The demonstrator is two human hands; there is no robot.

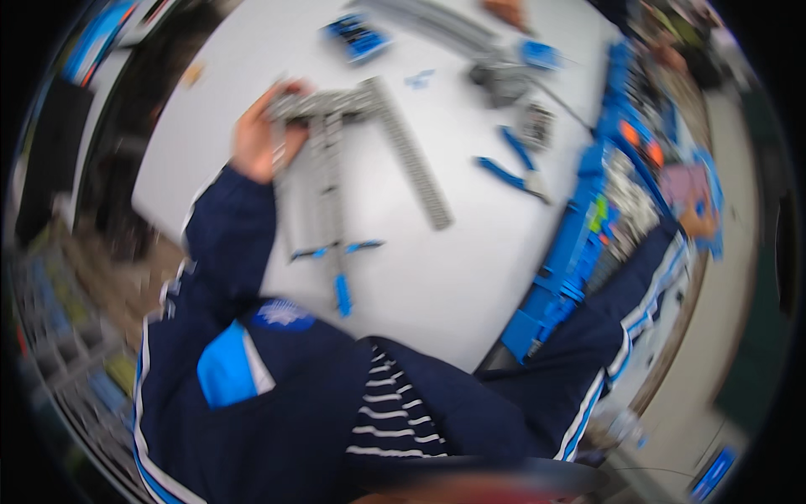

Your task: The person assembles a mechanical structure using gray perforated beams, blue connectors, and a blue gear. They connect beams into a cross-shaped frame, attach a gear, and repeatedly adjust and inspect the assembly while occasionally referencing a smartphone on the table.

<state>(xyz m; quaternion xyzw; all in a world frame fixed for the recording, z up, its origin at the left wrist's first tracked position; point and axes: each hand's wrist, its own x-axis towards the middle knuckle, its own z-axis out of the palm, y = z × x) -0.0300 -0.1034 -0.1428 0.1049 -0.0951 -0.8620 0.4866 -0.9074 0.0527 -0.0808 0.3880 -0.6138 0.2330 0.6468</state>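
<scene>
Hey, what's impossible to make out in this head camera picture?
All in the head view:
Left hand: fingers partly hidden by the grey frame.
Right hand: blurred, grip unclear.
Small parts in the blue tray: blurred together.
Long grey bar: cut off by the top edge.

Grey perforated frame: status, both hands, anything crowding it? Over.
Left hand holding grey perforated frame. Right hand at blurred pink-blue bundle, hold unclear. Blue-handled pliers apart, right of frame.

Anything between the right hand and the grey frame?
Yes. The blue parts tray lies between the right hand, out beyond it, and the grey frame. Blue-handled pliers also lie on the table between tray and frame. The left hand grips the frame's upper-left end.
</scene>
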